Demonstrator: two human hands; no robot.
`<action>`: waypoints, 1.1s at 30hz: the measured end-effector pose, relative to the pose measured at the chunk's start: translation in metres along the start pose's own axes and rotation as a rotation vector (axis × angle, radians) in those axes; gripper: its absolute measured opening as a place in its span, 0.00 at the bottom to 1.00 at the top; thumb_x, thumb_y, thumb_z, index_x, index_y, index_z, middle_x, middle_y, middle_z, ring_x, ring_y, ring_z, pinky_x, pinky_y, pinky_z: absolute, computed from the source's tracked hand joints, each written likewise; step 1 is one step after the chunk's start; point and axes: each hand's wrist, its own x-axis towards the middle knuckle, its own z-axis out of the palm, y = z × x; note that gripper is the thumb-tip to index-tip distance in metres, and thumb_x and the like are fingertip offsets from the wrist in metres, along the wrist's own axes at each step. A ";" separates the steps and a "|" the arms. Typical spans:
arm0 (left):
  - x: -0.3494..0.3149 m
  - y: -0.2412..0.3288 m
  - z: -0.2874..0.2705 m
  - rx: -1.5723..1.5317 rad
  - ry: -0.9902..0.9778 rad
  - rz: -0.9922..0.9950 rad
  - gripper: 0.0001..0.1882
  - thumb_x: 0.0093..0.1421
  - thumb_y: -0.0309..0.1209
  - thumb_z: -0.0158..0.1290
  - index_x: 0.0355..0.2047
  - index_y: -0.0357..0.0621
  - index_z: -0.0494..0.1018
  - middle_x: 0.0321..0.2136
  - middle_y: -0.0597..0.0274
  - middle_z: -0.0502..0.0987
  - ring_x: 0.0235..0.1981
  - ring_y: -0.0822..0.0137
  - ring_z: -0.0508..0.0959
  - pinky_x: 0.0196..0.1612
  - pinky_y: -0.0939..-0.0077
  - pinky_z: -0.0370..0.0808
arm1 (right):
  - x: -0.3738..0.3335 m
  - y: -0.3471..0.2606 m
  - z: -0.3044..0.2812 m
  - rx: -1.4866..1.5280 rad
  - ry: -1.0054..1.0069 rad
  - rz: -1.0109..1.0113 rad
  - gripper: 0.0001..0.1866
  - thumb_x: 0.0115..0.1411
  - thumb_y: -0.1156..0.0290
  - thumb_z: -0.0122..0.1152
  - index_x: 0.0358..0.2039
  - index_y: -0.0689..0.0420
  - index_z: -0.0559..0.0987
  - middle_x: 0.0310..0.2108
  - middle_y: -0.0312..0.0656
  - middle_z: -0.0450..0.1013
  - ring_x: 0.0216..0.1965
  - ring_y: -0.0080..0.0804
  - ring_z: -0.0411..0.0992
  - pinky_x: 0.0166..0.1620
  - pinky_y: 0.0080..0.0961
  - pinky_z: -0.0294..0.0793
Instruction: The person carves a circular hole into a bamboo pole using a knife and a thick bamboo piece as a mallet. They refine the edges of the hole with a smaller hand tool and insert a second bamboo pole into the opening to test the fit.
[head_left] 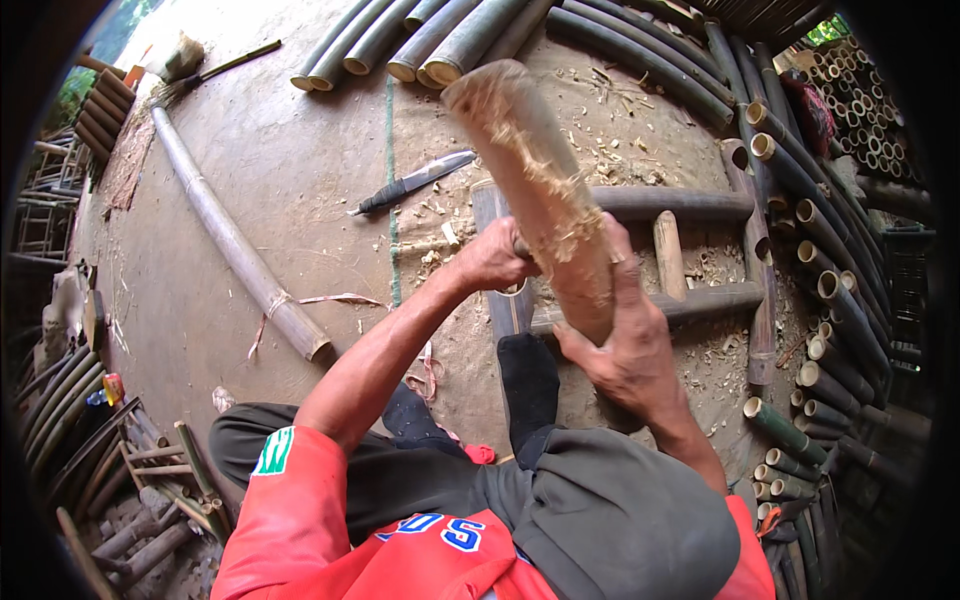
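dusty workshop floor (310, 150) with shavings (449, 233), bamboo poles (378, 42) at edges. right hand (635, 350) clamped on lower end of 1 frayed wooden club (540, 190), tilted above bamboo frame (680, 205). left hand (495, 258) curled closed beside club, contents unclear. 1 knife (415, 183) on floor.

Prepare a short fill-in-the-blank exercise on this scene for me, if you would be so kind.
1. The hand wrapped around the lower end of the thick, light-brown wooden club is the person's ____ one.
2. The metal-bladed knife on the ground has a handle coloured ____.
3. The long, grey-brown bamboo pole lies to the ____ of the ladder-like brown bamboo frame.
4. The thin stripe running along the ground is ____.

Missing words: right; black; left; green.
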 end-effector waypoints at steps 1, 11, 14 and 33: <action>-0.008 -0.015 0.005 0.043 0.024 0.080 0.14 0.64 0.28 0.63 0.49 0.40 0.81 0.46 0.52 0.85 0.49 0.55 0.83 0.54 0.57 0.79 | 0.000 0.001 0.007 -0.023 -0.021 0.046 0.57 0.54 0.68 0.74 0.80 0.45 0.51 0.60 0.62 0.71 0.51 0.67 0.79 0.54 0.54 0.80; -0.085 -0.034 -0.039 -0.817 1.397 -0.585 0.12 0.67 0.37 0.62 0.30 0.49 0.72 0.20 0.71 0.70 0.17 0.74 0.70 0.23 0.73 0.75 | -0.112 0.062 -0.023 0.045 0.245 0.658 0.48 0.52 0.66 0.79 0.70 0.59 0.62 0.58 0.62 0.75 0.58 0.58 0.76 0.60 0.45 0.75; -0.137 -0.070 -0.040 -0.950 1.285 -0.955 0.08 0.65 0.34 0.58 0.32 0.49 0.71 0.25 0.66 0.72 0.22 0.68 0.71 0.30 0.59 0.79 | -0.198 0.131 -0.027 -0.076 0.477 0.797 0.46 0.48 0.70 0.78 0.65 0.63 0.63 0.53 0.62 0.74 0.56 0.58 0.75 0.59 0.45 0.73; -0.257 -0.088 -0.179 0.533 1.406 -1.366 0.34 0.51 0.39 0.64 0.58 0.45 0.70 0.61 0.43 0.68 0.66 0.42 0.67 0.66 0.43 0.68 | -0.178 0.227 -0.056 -0.274 0.411 0.676 0.34 0.52 0.70 0.73 0.61 0.57 0.74 0.52 0.52 0.73 0.55 0.49 0.74 0.61 0.41 0.72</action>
